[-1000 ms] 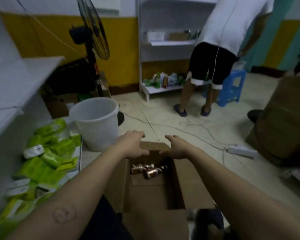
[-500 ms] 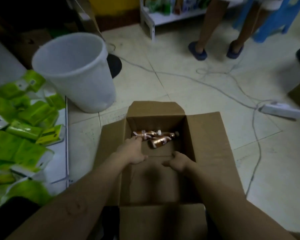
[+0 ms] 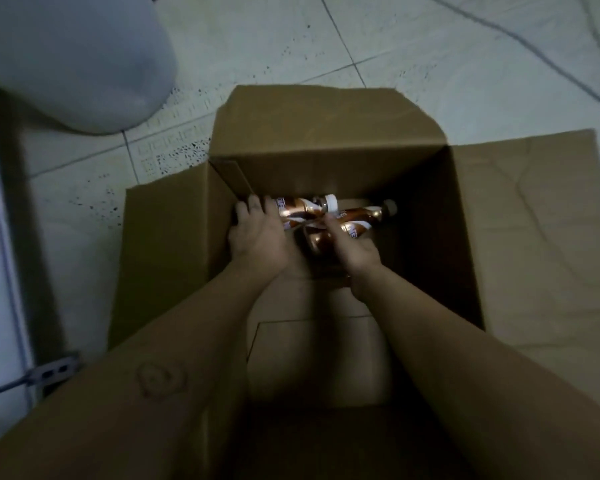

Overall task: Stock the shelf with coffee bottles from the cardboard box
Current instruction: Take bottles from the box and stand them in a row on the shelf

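An open cardboard box (image 3: 326, 157) stands on the tiled floor below me, its flaps folded outward. At its far inner wall lie a few brown coffee bottles with copper labels. One has a white cap (image 3: 303, 208), another a dark cap (image 3: 361, 216), and a third (image 3: 317, 242) lies partly under my hand. My left hand (image 3: 257, 235) is down in the box, fingers closed over the base end of the white-capped bottle. My right hand (image 3: 355, 252) curls over the bottles beside it, gripping the dark-capped one. The shelf is out of view.
A white plastic bucket (image 3: 80, 64) stands on the floor at the upper left, close to the box's far left corner. A grey cable (image 3: 534, 46) runs across the tiles at the upper right. A pale shelf edge (image 3: 0, 244) runs down the left side.
My hands went from the box's far rim down inside and closed on the bottles. The view has tipped down and closer, so the room, the shelves and the person are gone.
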`<state>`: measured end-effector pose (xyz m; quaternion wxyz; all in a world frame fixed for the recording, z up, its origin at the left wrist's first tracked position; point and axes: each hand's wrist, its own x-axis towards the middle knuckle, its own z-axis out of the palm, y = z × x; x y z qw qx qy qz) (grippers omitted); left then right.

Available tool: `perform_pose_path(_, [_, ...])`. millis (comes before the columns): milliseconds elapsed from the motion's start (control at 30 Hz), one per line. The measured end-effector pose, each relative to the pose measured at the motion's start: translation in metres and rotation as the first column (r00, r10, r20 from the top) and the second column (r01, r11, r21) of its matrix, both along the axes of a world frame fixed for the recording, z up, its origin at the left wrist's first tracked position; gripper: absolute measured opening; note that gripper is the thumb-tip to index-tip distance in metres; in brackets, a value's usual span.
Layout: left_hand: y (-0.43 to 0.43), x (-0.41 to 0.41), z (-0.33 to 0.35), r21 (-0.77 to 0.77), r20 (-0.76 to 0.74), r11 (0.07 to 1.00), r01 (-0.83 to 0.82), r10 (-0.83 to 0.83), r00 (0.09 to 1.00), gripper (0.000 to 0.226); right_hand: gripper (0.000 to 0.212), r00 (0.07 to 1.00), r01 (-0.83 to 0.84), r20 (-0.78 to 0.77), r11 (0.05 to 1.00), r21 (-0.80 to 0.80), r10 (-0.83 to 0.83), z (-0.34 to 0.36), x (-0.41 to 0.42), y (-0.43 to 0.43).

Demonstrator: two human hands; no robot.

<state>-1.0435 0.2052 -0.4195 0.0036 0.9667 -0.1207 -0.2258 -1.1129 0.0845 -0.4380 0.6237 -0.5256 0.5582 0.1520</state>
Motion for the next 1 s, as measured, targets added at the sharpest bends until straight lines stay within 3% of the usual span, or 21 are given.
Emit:
perform_pose_path(100, [-0.005, 0.003, -0.012, 0.113, 0.065, 0.993, 0.014, -0.022, 0.998, 0.056, 0.077, 0.999, 0.009, -0.032, 0.993, -0.115, -0.012, -0.009, 0.015, 0.0])
perform_pose_path(200, [-0.002, -0.002, -0.019, 0.191, 0.077, 0.975, 0.112, -0.129, 0.989, 0.054, 0.07, 0.999, -0.01, -0.044, 0.99, -0.141, 0.004, -0.015, 0.012, -0.002])
perform_pose_path(267, [0.001, -0.009, -0.018, 0.159, -0.025, 0.984, 0.081, -0.078, 0.997, 0.064, 0.059, 0.999, -0.029, -0.048, 0.995, -0.1, 0.025, -0.014, -0.005, -0.001])
perform_pose_path(333, [0.003, -0.018, -0.012, 0.067, -0.217, 0.995, -0.071, 0.084, 0.973, 0.076, 0.06, 0.994, -0.093, -0.055, 0.994, -0.057, 0.09, -0.01, -0.029, 0.002])
perform_pose_path(400, [0.005, -0.033, 0.004, -0.053, -0.512, 0.932, -0.36, 0.284, 0.811, 0.075, 0.063, 0.983, -0.174, -0.062, 0.983, -0.049, 0.171, 0.0, -0.054, 0.005])
perform_pose_path(467, [0.012, -0.054, 0.029, -0.093, -0.752, 0.744, -0.661, 0.383, 0.537, 0.061, 0.064, 0.973, -0.23, -0.043, 0.971, -0.071, 0.227, 0.017, -0.072, 0.006])
perform_pose_path(500, [0.016, -0.063, 0.043, -0.092, -0.795, 0.698, -0.71, 0.379, 0.475, 0.054, 0.063, 0.967, -0.256, -0.033, 0.963, -0.09, 0.254, 0.03, -0.078, 0.006])
perform_pose_path(567, [0.025, -0.079, 0.072, -0.126, -0.82, 0.664, -0.737, 0.348, 0.454, 0.05, 0.062, 0.95, -0.308, 0.003, 0.942, -0.134, 0.312, 0.062, -0.084, 0.004])
perform_pose_path(633, [0.03, -0.086, 0.107, -0.193, -0.821, 0.63, -0.752, 0.316, 0.476, 0.051, 0.059, 0.921, -0.373, 0.046, 0.909, -0.187, 0.388, 0.1, -0.087, -0.003])
perform_pose_path(733, [0.035, -0.089, 0.17, -0.331, -0.772, 0.61, -0.72, 0.265, 0.578, 0.051, 0.062, 0.866, -0.43, 0.126, 0.849, -0.308, 0.484, 0.162, -0.089, -0.013])
perform_pose_path(833, [0.04, -0.095, 0.241, -0.512, -0.673, 0.585, -0.628, 0.181, 0.717, 0.05, 0.058, 0.823, -0.384, 0.24, 0.816, -0.432, 0.514, 0.237, -0.094, -0.015])
perform_pose_path(1000, [0.059, -0.118, 0.358, -0.767, -0.423, 0.49, -0.414, 0.097, 0.901, 0.068, 0.056, 0.712, -0.293, 0.403, 0.765, -0.574, 0.575, 0.369, -0.112, -0.001])
